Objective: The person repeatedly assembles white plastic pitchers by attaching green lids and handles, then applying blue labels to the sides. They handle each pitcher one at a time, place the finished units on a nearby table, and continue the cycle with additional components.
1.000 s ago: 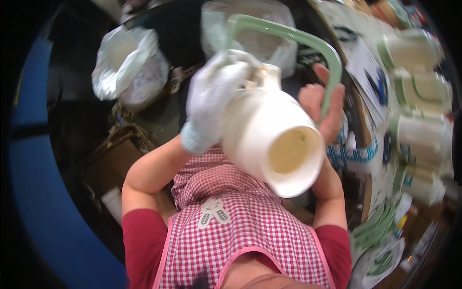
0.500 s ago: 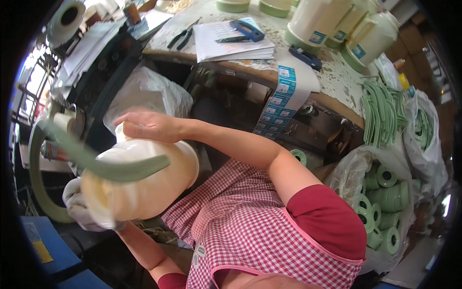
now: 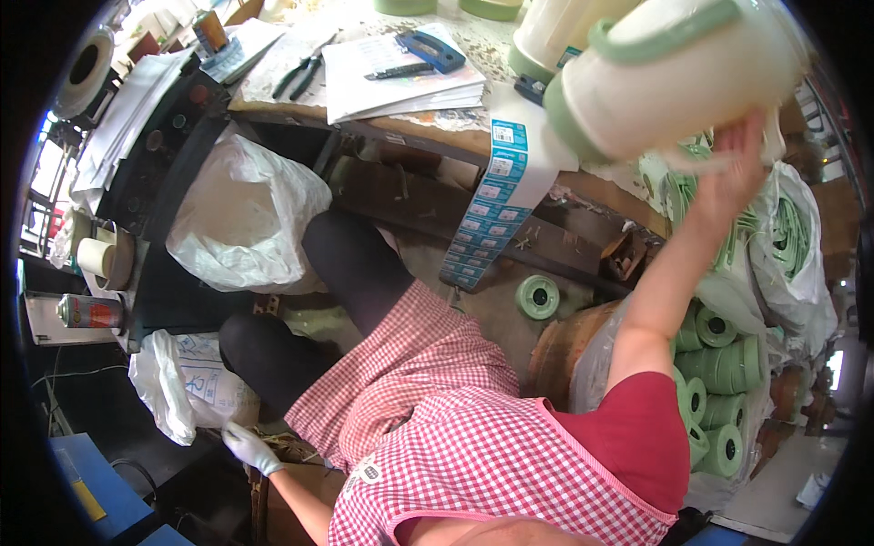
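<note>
My right hand (image 3: 739, 164) is raised at the upper right, its fingers around the side handle of a cream vacuum jug (image 3: 674, 82). The jug is tilted over the bench's right end, blurred by motion, with a green base and a green carrying handle across its upper side. Low on the left, my gloved left hand (image 3: 252, 449) holds nothing, fingers stretched out, beside a white plastic bag (image 3: 166, 391). Another cream jug (image 3: 544, 35) with a green base stands on the bench, partly behind the held one.
On the worn bench lie pliers (image 3: 300, 75), papers (image 3: 350, 96) and a blue cutter (image 3: 431, 51). A label strip (image 3: 487, 205) hangs over the edge. Green round parts (image 3: 724, 369) fill a bag at right, beside green handles (image 3: 790, 238). A bag (image 3: 241, 223) stands ahead of my knees.
The jug has moved from the left of my lap to the upper right in my right hand. My left hand has let go of it and dropped lower.
</note>
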The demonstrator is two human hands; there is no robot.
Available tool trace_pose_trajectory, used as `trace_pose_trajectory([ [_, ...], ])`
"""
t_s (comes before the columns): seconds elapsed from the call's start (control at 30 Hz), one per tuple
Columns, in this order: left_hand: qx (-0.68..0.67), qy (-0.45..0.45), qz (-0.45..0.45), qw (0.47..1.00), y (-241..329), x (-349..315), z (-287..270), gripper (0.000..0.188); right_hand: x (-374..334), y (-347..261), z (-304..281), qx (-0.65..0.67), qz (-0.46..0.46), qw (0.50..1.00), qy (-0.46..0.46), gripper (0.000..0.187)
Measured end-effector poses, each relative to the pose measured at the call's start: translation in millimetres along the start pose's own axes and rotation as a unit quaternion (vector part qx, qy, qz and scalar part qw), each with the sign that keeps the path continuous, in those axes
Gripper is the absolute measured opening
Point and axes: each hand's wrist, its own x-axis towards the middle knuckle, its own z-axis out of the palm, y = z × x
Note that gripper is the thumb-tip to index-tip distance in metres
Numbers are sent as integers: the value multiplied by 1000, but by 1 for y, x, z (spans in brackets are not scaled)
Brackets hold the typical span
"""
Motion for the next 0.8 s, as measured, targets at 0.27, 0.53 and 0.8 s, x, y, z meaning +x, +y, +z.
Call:
trace_pose_trajectory([
  [0.27,430,-348,-211,806,-197,-225,-50,56,78,178,86,-274,-214,936,53,52],
  [0.53,426,-358,-138,819,-230,-300,-61,51,49,207,36,-581,-188,791,-44,63],
  [0.8,396,-267,-137,868,-256,-278,-43,50,-110,183,-28,-382,112,818,-414,46],
])
